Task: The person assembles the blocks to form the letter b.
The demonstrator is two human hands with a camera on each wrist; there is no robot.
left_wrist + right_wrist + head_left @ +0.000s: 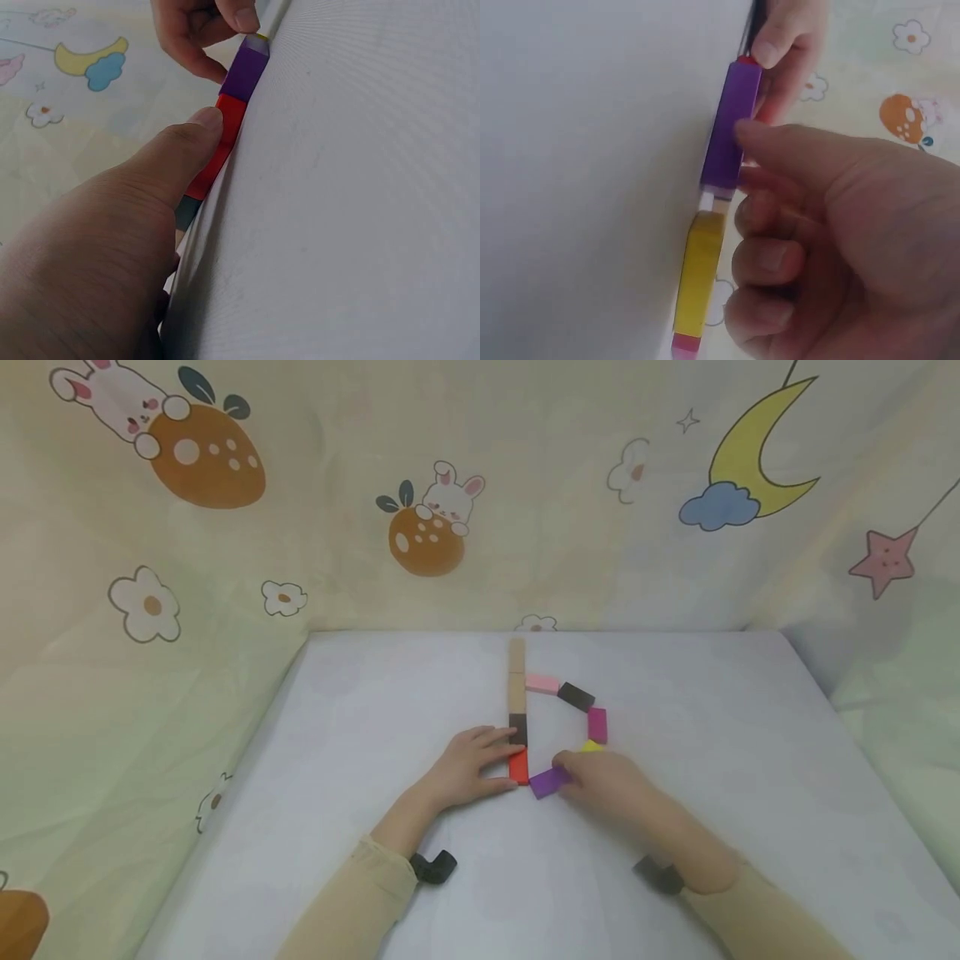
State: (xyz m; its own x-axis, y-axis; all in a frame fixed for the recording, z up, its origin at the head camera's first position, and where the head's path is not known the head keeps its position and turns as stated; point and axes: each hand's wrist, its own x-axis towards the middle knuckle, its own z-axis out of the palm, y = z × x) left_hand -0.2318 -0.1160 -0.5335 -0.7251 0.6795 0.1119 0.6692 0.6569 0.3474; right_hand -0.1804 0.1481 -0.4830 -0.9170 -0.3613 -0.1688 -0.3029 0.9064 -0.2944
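My left hand lies beside a straight column of blocks, fingers stretched out. Its thumb touches the red block at the near end, and its other fingertips reach the dark block beyond. My right hand pinches a purple block between thumb and fingers, the other fingers curled. That block slants on the white surface, one end right at the red block's near corner. Close to its other end is a yellow block, mostly hidden by the right hand in the head view.
Two wooden blocks continue the column to the far side. A pink block, a black block and a magenta block curve round on the right. The white table meets a printed cloth behind.
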